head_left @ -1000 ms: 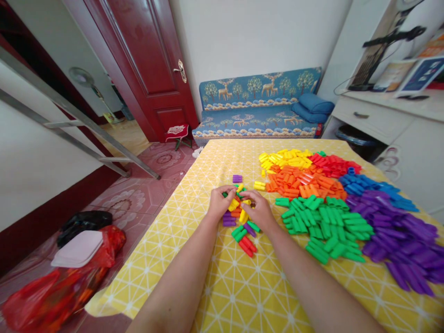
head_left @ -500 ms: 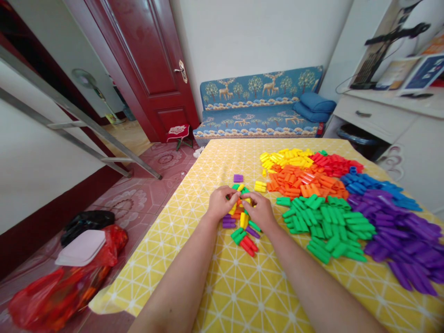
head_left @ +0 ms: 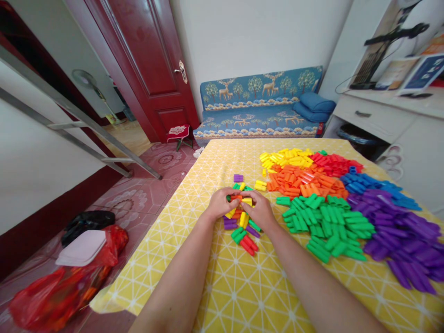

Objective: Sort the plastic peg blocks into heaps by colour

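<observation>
My left hand (head_left: 219,203) and my right hand (head_left: 261,209) curve round a small cluster of joined plastic building pieces (head_left: 244,219) on the table. Thumbs and fingertips of both hands press on orange and yellow pieces at its middle, partly hiding them. The cluster mixes green, yellow, orange and purple. A purple piece (head_left: 230,224) shows beside my left hand. Below, a green piece (head_left: 238,235) lies against a red piece (head_left: 249,245). Beyond my fingers sits a separate purple piece (head_left: 238,178), and a yellow piece (head_left: 260,185) lies to its right.
Sorted heaps fill the table's right side: yellow (head_left: 286,159), orange (head_left: 305,179), red (head_left: 335,164), blue (head_left: 367,184), green (head_left: 326,222) and purple (head_left: 402,236). A patterned sofa (head_left: 256,111) stands behind the yellow tablecloth (head_left: 166,240). Red bags (head_left: 58,291) and a ladder (head_left: 104,143) are at left.
My fingertips have shifted slightly toward me on the cluster, and more orange and yellow shows between them. The surrounding heaps look the same.
</observation>
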The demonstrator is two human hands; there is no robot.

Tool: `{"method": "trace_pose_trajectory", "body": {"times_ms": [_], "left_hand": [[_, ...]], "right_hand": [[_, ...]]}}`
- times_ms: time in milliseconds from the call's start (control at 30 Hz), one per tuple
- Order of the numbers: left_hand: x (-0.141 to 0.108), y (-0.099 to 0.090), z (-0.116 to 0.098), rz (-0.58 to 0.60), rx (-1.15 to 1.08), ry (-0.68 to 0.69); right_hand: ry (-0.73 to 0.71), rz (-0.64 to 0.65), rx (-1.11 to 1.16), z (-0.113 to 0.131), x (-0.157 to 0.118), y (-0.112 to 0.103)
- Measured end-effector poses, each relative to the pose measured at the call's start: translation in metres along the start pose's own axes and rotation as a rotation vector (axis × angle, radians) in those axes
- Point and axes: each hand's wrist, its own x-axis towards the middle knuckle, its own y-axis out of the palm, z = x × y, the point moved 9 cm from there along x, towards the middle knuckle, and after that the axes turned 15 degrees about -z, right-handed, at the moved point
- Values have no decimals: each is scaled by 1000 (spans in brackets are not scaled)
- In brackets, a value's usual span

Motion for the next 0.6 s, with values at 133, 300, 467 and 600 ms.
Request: {"method": "trace_pose_trajectory", "body": {"times_ms": [133,300,467,600], "left_hand": [[0,0,3,2,-134,-37],[0,4,16,-63,-389,-185],[1,2,21,-120,-361,-209],[1,-1,8,-61,-212,-53]], "right_hand": [[-31,-56,27,6,2,-6],[-82,-146,85,14,4,-17],[-9,-166,85,5,4,-17],[-47,0,-7,6,0,1]]}}
